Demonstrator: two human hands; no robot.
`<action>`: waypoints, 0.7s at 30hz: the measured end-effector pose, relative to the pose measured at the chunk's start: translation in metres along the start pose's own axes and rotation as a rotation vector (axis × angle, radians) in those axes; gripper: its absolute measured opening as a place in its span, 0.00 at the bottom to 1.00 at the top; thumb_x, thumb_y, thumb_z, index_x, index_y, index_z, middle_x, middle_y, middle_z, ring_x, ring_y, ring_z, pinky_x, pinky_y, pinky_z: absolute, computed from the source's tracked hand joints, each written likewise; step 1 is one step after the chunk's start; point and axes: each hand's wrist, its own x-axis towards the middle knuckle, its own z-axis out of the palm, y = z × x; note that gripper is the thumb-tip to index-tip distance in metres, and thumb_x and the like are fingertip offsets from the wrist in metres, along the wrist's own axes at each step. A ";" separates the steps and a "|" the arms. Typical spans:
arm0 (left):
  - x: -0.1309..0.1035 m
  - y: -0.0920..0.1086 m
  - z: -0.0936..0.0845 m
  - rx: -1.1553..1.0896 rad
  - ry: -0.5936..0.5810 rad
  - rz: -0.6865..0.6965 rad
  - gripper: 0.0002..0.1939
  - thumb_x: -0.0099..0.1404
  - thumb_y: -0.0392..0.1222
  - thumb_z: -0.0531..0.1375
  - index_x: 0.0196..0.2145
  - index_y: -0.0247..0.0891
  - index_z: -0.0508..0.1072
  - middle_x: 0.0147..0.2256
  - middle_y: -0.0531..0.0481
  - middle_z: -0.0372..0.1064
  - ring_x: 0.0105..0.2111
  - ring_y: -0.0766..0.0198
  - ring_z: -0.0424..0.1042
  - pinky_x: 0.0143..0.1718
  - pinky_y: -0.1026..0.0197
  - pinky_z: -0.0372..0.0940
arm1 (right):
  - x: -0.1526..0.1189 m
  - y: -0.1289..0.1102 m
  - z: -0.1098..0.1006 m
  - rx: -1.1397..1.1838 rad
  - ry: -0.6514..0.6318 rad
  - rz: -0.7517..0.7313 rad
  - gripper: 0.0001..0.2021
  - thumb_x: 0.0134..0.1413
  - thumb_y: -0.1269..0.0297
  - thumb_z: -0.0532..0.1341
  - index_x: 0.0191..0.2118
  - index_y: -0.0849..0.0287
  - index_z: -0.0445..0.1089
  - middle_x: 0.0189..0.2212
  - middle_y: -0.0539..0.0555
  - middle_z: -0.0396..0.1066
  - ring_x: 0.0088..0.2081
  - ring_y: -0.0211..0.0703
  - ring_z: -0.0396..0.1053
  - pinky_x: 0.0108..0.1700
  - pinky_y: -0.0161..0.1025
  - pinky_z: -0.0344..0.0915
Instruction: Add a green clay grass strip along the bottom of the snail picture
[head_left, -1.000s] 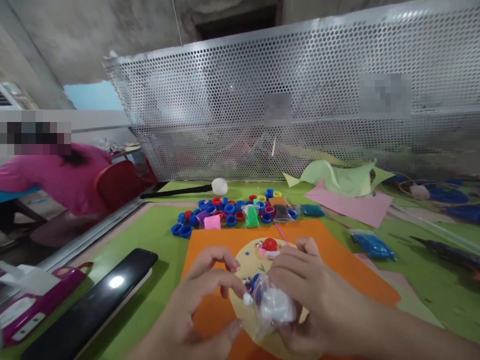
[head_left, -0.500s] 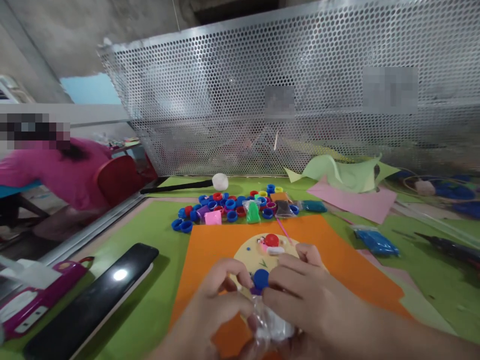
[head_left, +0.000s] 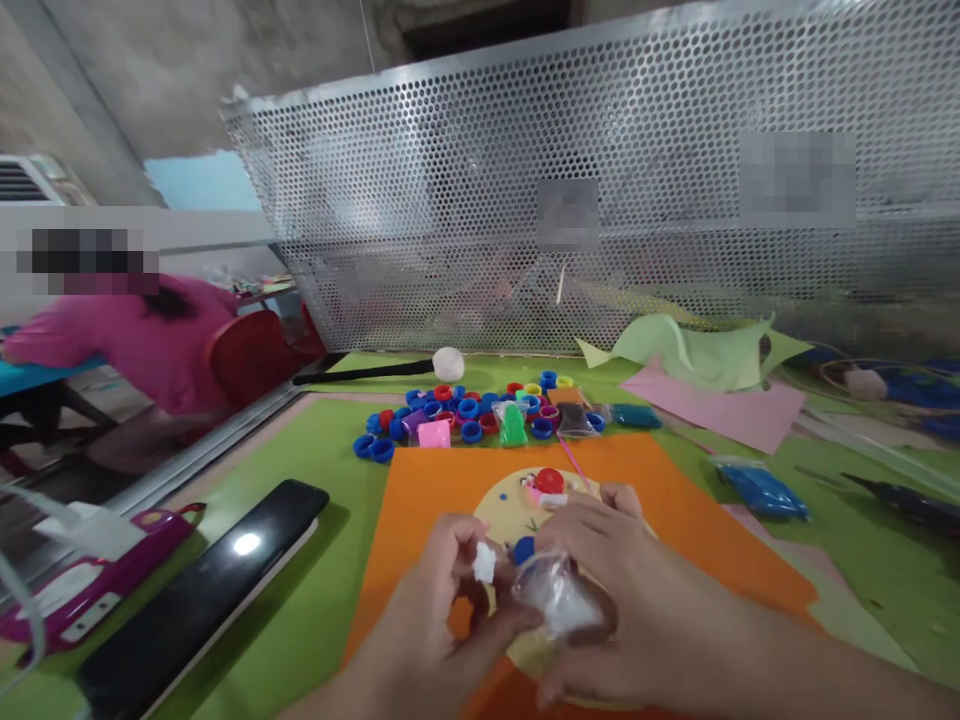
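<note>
Between the fingers of my left hand (head_left: 450, 590) is a small lump of white clay (head_left: 484, 562). My right hand (head_left: 611, 590) grips a clear plastic bag (head_left: 561, 596) with more white material inside, and my left thumb reaches to its edge. Beneath both hands lies a round cream-coloured disc (head_left: 499, 515), partly covered by them. On the disc are a red bottle cap (head_left: 550, 481), a blue cap (head_left: 524, 549), and small pink and white pieces. The disc rests on an orange sheet (head_left: 420, 500).
Several coloured caps (head_left: 469, 408) and small clay packets (head_left: 514, 425) lie behind the orange sheet. To the left are a black phone (head_left: 210, 590) and a purple power strip (head_left: 105, 570). A blue packet (head_left: 761, 488) sits right. A perforated metal panel (head_left: 487, 200) stands behind; a person in pink sits left.
The white lump now shows at my left fingertips, drawn away from the bag. The bag has risen and moved right in my right hand. The view has shifted slightly.
</note>
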 end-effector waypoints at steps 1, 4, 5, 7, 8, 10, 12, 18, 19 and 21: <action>0.000 0.001 0.001 -0.017 0.033 -0.030 0.17 0.56 0.44 0.62 0.34 0.42 0.55 0.27 0.56 0.66 0.26 0.67 0.65 0.29 0.63 0.61 | 0.000 0.001 -0.002 0.037 -0.032 -0.017 0.20 0.39 0.51 0.71 0.32 0.58 0.65 0.29 0.47 0.68 0.33 0.42 0.64 0.40 0.42 0.51; 0.000 0.005 -0.002 -0.087 0.028 -0.126 0.19 0.54 0.43 0.63 0.35 0.43 0.54 0.23 0.60 0.66 0.24 0.67 0.66 0.29 0.63 0.61 | 0.002 0.005 -0.008 0.078 -0.090 -0.101 0.06 0.59 0.63 0.59 0.32 0.58 0.68 0.28 0.47 0.68 0.32 0.39 0.64 0.39 0.41 0.51; 0.001 0.006 -0.004 -0.089 -0.020 -0.147 0.19 0.54 0.42 0.63 0.35 0.42 0.54 0.22 0.60 0.65 0.23 0.67 0.65 0.29 0.63 0.61 | 0.002 0.007 -0.009 0.074 -0.095 -0.125 0.08 0.61 0.66 0.56 0.31 0.58 0.68 0.27 0.47 0.68 0.32 0.38 0.63 0.38 0.40 0.51; 0.001 0.009 -0.007 -0.030 -0.127 -0.156 0.16 0.55 0.42 0.61 0.34 0.42 0.55 0.21 0.60 0.62 0.22 0.68 0.63 0.27 0.64 0.59 | 0.004 0.008 -0.011 0.067 -0.101 -0.163 0.10 0.62 0.68 0.54 0.29 0.57 0.69 0.25 0.47 0.68 0.31 0.38 0.62 0.37 0.40 0.52; 0.001 0.011 -0.008 0.021 -0.162 -0.142 0.13 0.56 0.42 0.60 0.33 0.41 0.56 0.21 0.60 0.61 0.22 0.68 0.62 0.26 0.64 0.58 | 0.004 0.009 -0.012 0.061 -0.105 -0.180 0.11 0.61 0.67 0.55 0.28 0.57 0.69 0.25 0.47 0.69 0.32 0.39 0.62 0.38 0.40 0.52; -0.001 0.016 -0.009 0.104 -0.176 -0.117 0.10 0.56 0.40 0.59 0.30 0.40 0.57 0.22 0.59 0.59 0.23 0.69 0.60 0.26 0.65 0.56 | 0.005 0.007 -0.013 0.064 -0.117 -0.222 0.12 0.62 0.67 0.55 0.27 0.58 0.68 0.24 0.48 0.69 0.32 0.40 0.61 0.38 0.41 0.53; -0.003 0.022 -0.009 0.098 -0.150 -0.121 0.10 0.55 0.39 0.58 0.27 0.40 0.56 0.23 0.60 0.58 0.24 0.69 0.60 0.28 0.65 0.56 | 0.005 0.003 -0.014 0.098 -0.100 -0.255 0.14 0.63 0.67 0.52 0.26 0.59 0.67 0.23 0.48 0.68 0.31 0.39 0.61 0.38 0.40 0.54; -0.004 0.017 -0.006 0.042 -0.177 -0.108 0.15 0.54 0.42 0.61 0.28 0.41 0.54 0.21 0.61 0.58 0.21 0.70 0.58 0.25 0.66 0.55 | -0.001 -0.010 -0.008 0.213 -0.152 -0.104 0.07 0.54 0.71 0.58 0.26 0.59 0.67 0.28 0.48 0.70 0.34 0.35 0.66 0.40 0.33 0.57; -0.003 0.014 -0.006 0.054 -0.204 -0.104 0.16 0.53 0.43 0.62 0.28 0.41 0.55 0.21 0.61 0.59 0.21 0.70 0.59 0.25 0.66 0.56 | -0.002 -0.010 -0.007 0.202 -0.156 -0.120 0.08 0.54 0.72 0.57 0.25 0.58 0.66 0.27 0.47 0.70 0.34 0.34 0.66 0.40 0.34 0.57; -0.002 0.011 -0.008 0.086 -0.243 -0.088 0.17 0.52 0.43 0.64 0.30 0.41 0.57 0.23 0.57 0.64 0.23 0.67 0.64 0.25 0.66 0.58 | 0.000 -0.009 -0.007 0.091 -0.101 -0.170 0.13 0.55 0.72 0.53 0.21 0.58 0.63 0.22 0.45 0.68 0.31 0.35 0.64 0.39 0.37 0.55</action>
